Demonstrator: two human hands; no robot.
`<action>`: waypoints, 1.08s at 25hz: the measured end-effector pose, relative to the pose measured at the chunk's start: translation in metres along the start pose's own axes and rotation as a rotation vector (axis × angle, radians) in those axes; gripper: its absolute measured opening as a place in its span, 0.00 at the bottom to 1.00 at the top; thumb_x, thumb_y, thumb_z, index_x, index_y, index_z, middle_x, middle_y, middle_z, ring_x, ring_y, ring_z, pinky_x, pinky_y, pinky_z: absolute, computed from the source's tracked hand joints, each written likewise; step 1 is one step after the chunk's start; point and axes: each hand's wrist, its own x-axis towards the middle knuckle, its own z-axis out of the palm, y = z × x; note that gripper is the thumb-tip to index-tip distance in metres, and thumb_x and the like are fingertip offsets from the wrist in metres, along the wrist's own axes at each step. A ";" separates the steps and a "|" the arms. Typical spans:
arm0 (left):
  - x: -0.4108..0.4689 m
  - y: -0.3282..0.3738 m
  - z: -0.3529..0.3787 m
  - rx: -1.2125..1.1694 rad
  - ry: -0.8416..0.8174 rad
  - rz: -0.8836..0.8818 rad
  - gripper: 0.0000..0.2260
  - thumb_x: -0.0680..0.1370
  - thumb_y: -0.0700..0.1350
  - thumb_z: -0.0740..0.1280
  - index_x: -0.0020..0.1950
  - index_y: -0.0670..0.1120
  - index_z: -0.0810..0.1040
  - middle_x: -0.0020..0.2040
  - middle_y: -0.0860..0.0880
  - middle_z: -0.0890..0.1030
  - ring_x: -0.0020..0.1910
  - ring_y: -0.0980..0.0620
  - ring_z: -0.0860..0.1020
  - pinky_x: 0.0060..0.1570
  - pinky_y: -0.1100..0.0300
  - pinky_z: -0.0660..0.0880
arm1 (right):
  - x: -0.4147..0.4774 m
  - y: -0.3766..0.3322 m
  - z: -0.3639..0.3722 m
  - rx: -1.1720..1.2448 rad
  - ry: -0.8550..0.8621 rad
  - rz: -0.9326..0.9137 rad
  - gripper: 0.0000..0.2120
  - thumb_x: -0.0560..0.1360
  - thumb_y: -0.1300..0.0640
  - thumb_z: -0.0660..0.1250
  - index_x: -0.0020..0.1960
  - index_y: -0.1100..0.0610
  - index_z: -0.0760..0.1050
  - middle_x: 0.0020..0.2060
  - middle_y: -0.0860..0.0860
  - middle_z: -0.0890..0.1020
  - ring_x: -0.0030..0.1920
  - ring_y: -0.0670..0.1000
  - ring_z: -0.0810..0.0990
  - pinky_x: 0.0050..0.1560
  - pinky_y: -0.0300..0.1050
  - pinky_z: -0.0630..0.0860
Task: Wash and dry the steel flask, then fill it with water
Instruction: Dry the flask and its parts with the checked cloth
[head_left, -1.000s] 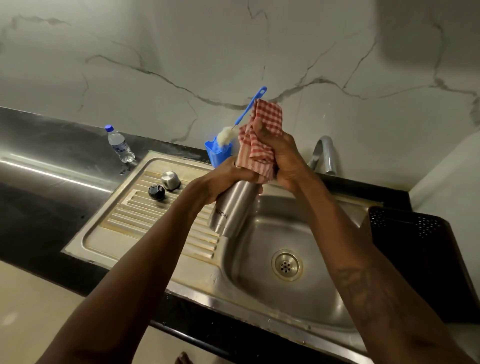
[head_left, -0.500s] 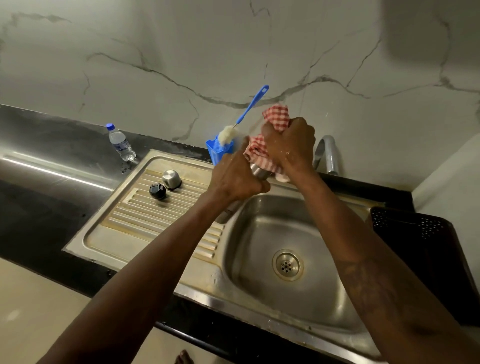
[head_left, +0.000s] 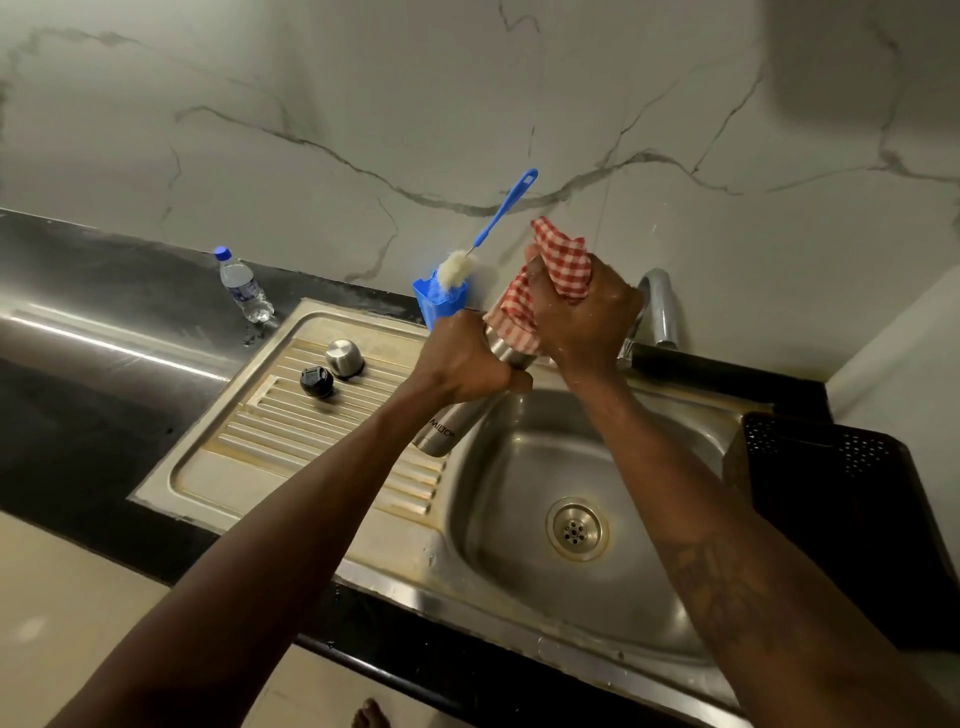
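Over the last second, the right hand (head_left: 582, 317) has turned round the top of the steel flask (head_left: 441, 428). A second ago the red-checked cloth (head_left: 563, 257) faced me, spread across the fingers. Now I see the back of the hand, with the cloth bunched above the knuckles and one fold draped over the flask's shoulder. The hand is closed tight on the cloth, pressing it over the flask's mouth.

The left hand (head_left: 467, 361) is wrapped round the upper body of the flask and holds it tilted over the sink (head_left: 649, 631), base toward the drainboard. Half a second ago the body was almost hidden behind this hand. Now the lower part shows again, lettering and all, so the flask has shifted in the grip.

I judge this to be a twisting wipe of the neck and rim: washing looks done and drying is under way. The fill has not begun, and I see no water running from the tap (head_left: 658, 306).

The steel cap (head_left: 344, 357) and black stopper (head_left: 317, 382) sit just beside each other on the drainboard, well apart from the flask. The mouth therefore stays open for filling once the cloth comes off. On the dark surface (head_left: 93, 405) behind, a small water bottle (head_left: 244, 286) stands untouched.
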 end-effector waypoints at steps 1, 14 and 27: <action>-0.002 -0.003 -0.003 -0.052 -0.066 0.016 0.15 0.65 0.46 0.82 0.46 0.45 0.81 0.37 0.51 0.82 0.37 0.54 0.80 0.35 0.64 0.75 | 0.005 0.005 -0.003 -0.040 -0.078 -0.063 0.20 0.77 0.39 0.72 0.39 0.55 0.83 0.32 0.46 0.84 0.32 0.45 0.82 0.43 0.33 0.77; 0.012 -0.023 0.000 0.406 0.317 0.209 0.17 0.65 0.57 0.72 0.47 0.47 0.77 0.31 0.52 0.77 0.30 0.48 0.76 0.37 0.52 0.79 | 0.011 -0.021 0.001 -0.082 -0.402 0.525 0.20 0.77 0.37 0.68 0.51 0.54 0.84 0.45 0.48 0.86 0.45 0.48 0.84 0.54 0.50 0.82; 0.006 -0.015 -0.004 -0.644 -0.680 -0.096 0.21 0.65 0.44 0.77 0.55 0.43 0.79 0.45 0.42 0.85 0.41 0.43 0.85 0.45 0.52 0.82 | -0.003 -0.005 -0.004 0.553 -0.362 0.779 0.13 0.76 0.48 0.76 0.51 0.57 0.83 0.46 0.54 0.88 0.47 0.56 0.88 0.54 0.59 0.84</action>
